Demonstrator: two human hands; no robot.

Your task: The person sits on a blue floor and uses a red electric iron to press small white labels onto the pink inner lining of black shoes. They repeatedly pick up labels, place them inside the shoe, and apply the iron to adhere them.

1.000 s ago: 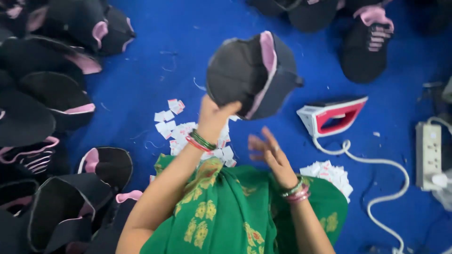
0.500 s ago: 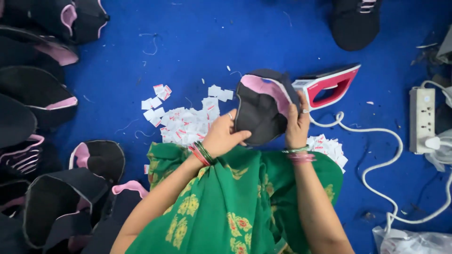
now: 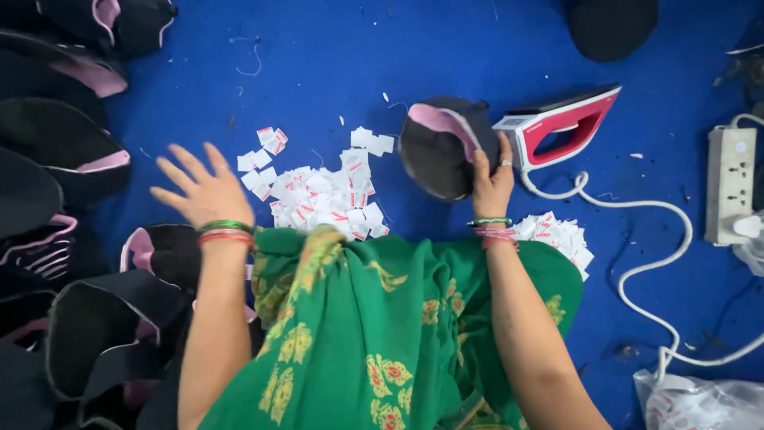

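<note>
My right hand grips a black cap with pink lining, held just above the blue floor beside a red and white iron. My left hand hovers open with fingers spread, left of a pile of small white labels and above more black caps. A green patterned cloth covers my lap between both arms. Bangles circle both wrists.
Stacks of black and pink caps fill the left side. A second heap of white labels lies right of my wrist. A white power strip and the iron's cord run along the right. A plastic bag sits bottom right.
My left hand has let go of the cap and swung left, opening over the caps there. My right hand keeps the cap, lowered next to the iron.
</note>
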